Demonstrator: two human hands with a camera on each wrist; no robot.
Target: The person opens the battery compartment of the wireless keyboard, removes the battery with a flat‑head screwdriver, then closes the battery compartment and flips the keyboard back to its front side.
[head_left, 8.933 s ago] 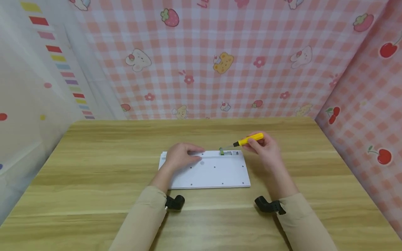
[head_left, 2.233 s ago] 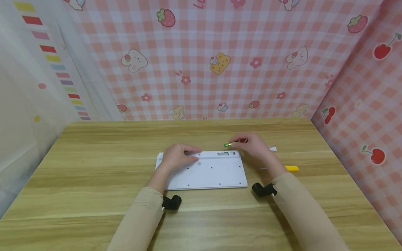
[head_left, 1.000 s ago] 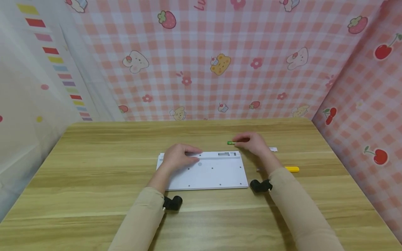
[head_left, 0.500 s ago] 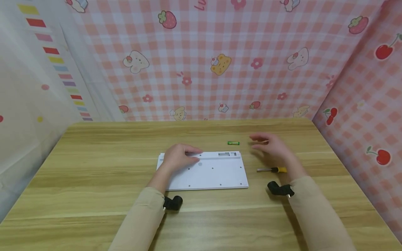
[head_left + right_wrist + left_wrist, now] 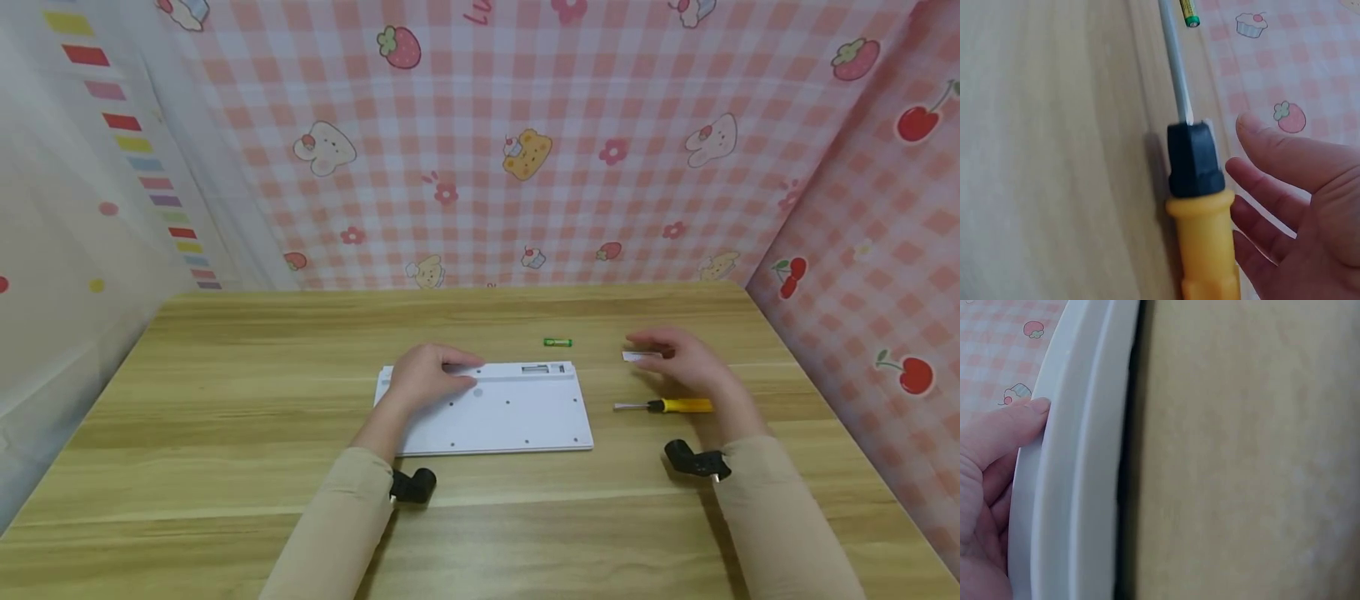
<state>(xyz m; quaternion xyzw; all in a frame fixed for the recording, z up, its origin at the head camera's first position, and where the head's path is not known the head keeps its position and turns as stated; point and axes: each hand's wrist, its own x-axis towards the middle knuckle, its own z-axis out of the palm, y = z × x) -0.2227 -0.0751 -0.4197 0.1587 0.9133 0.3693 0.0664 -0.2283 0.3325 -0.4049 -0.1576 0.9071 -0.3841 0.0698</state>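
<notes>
A white keyboard [image 5: 510, 417] lies underside up on the table, its small battery slot [image 5: 535, 368] uncovered near the far right corner. My left hand [image 5: 429, 373] holds it by the raised far edge, at the left part; in the left wrist view the thumb [image 5: 1034, 412] presses on that rim. My right hand [image 5: 686, 360] is over a small white battery cover [image 5: 636, 357] on the right, thumb and fingers apart on either side of it. Behind the keyboard lies a green battery [image 5: 557, 342]. A yellow screwdriver [image 5: 1207, 244] lies just below my right hand.
The wooden table [image 5: 225, 400] ends at a pink checked cloth [image 5: 450, 150] at the back. Another patterned cloth [image 5: 885, 275] stands along the right side. The screwdriver's shaft points left towards the keyboard.
The screwdriver that pried at the slot has been put down. My right hand has carried the battery from the slot, let it go behind the keyboard and moved right to the cover.
</notes>
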